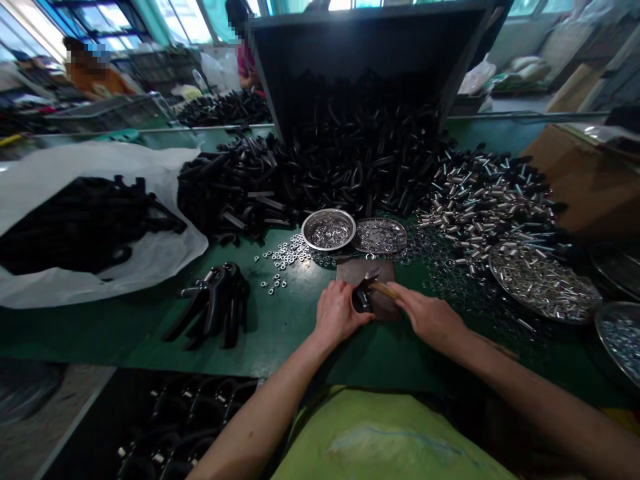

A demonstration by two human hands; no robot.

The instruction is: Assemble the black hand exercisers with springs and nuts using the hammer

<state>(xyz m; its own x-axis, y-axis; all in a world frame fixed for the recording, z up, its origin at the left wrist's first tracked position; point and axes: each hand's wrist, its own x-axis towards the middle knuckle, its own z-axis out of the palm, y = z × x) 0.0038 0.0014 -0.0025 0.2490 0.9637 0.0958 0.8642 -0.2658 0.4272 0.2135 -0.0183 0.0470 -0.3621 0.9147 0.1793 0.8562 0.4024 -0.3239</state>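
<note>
My left hand is closed around a small black part, keeping it on a flat metal plate. In my right hand is the wooden handle of a small hammer. The hammer's head is right over the black part; whether they touch cannot be made out. Just beyond the plate are a steel bowl of small metal pieces and a shallow dish with rings. Loose nuts lie to the left of the bowl.
A pile of black curved parts spills from a tilted dark bin. Finished-looking black clamps lie at left, near a white sack. At right are metal-stemmed parts, a tray of pins and a cardboard box. Other people sit beyond.
</note>
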